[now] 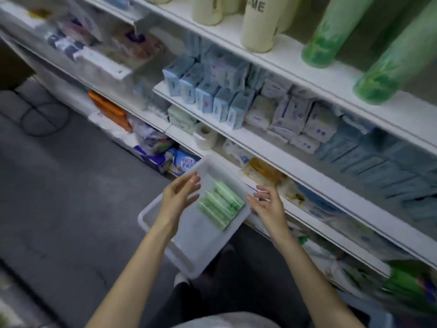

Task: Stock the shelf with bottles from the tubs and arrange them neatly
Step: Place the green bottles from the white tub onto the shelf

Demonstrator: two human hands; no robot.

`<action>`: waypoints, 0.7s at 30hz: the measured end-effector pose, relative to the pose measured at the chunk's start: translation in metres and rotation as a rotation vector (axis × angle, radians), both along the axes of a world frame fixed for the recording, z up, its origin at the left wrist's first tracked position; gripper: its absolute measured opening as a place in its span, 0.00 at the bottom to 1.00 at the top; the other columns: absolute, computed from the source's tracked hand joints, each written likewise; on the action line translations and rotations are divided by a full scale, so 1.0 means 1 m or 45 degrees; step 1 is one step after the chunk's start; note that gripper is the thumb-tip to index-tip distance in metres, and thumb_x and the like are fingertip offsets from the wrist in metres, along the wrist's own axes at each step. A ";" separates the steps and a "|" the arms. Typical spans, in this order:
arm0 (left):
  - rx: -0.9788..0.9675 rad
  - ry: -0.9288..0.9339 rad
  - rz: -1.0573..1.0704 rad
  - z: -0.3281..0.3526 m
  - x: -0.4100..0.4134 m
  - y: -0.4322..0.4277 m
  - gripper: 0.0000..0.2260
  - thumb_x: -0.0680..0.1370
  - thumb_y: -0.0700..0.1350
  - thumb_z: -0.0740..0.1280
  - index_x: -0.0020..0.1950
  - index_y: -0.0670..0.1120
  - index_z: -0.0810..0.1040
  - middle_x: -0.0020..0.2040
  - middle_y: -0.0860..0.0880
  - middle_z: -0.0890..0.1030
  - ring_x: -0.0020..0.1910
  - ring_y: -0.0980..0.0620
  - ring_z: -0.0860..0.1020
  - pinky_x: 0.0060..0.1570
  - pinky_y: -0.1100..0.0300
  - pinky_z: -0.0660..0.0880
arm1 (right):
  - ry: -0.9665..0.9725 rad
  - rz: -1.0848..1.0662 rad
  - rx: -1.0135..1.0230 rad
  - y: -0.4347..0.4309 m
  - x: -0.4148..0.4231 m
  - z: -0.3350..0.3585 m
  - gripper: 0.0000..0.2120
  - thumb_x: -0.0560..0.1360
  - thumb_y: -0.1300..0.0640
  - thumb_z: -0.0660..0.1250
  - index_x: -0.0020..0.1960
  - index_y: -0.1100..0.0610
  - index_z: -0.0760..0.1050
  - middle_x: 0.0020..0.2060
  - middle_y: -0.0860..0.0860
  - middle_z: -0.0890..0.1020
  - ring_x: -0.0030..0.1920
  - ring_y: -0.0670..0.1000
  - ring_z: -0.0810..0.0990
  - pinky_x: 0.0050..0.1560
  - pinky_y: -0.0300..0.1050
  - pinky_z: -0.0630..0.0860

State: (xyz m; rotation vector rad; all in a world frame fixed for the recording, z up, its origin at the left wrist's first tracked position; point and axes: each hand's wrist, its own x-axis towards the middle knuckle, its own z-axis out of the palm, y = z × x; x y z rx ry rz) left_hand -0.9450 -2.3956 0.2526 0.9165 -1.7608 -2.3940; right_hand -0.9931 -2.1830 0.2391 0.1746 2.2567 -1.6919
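Observation:
A white plastic tub (186,252) sits on the floor below me, tilted against the shelf unit. Several green bottles (221,204) lie side by side in its right half. My left hand (179,195) hovers over the tub's left part, fingers relaxed and holding nothing. My right hand (267,204) hangs just right of the bottles above the tub's rim, fingers loosely spread and empty. On the top shelf (290,55) stand two tall green bottles (335,31) and cream bottles (260,24).
The white shelf unit runs diagonally from upper left to lower right. Its middle shelf holds blue and white packets (212,91), lower shelves hold a paper roll (204,137) and bagged goods. Grey floor (71,185) lies to the left. Green packages (406,287) sit at lower right.

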 end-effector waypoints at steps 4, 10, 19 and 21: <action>-0.005 -0.206 0.208 -0.050 0.034 -0.016 0.13 0.80 0.43 0.64 0.63 0.42 0.76 0.57 0.46 0.81 0.57 0.50 0.80 0.55 0.56 0.78 | -0.239 0.194 0.050 -0.013 -0.016 -0.045 0.12 0.73 0.62 0.70 0.55 0.54 0.73 0.52 0.61 0.78 0.46 0.52 0.79 0.56 0.54 0.76; -0.219 -0.661 0.844 -0.136 0.073 -0.002 0.19 0.77 0.44 0.69 0.67 0.45 0.73 0.65 0.46 0.76 0.62 0.48 0.75 0.62 0.54 0.71 | -0.485 0.617 0.214 -0.033 -0.060 -0.127 0.14 0.73 0.63 0.70 0.57 0.57 0.74 0.50 0.53 0.79 0.47 0.48 0.79 0.57 0.50 0.76; -0.040 -0.932 1.154 -0.273 0.082 0.032 0.30 0.78 0.50 0.67 0.77 0.48 0.59 0.75 0.47 0.64 0.72 0.49 0.65 0.68 0.57 0.63 | -0.393 1.307 0.489 -0.099 -0.133 -0.270 0.19 0.72 0.62 0.71 0.62 0.61 0.74 0.55 0.53 0.78 0.49 0.49 0.77 0.43 0.27 0.73; -0.029 -0.886 1.170 -0.292 0.078 0.039 0.30 0.77 0.50 0.68 0.76 0.49 0.60 0.73 0.48 0.68 0.69 0.48 0.69 0.69 0.51 0.66 | -0.332 1.422 0.527 -0.115 -0.138 -0.294 0.21 0.72 0.61 0.71 0.63 0.61 0.73 0.57 0.54 0.78 0.53 0.50 0.77 0.49 0.33 0.73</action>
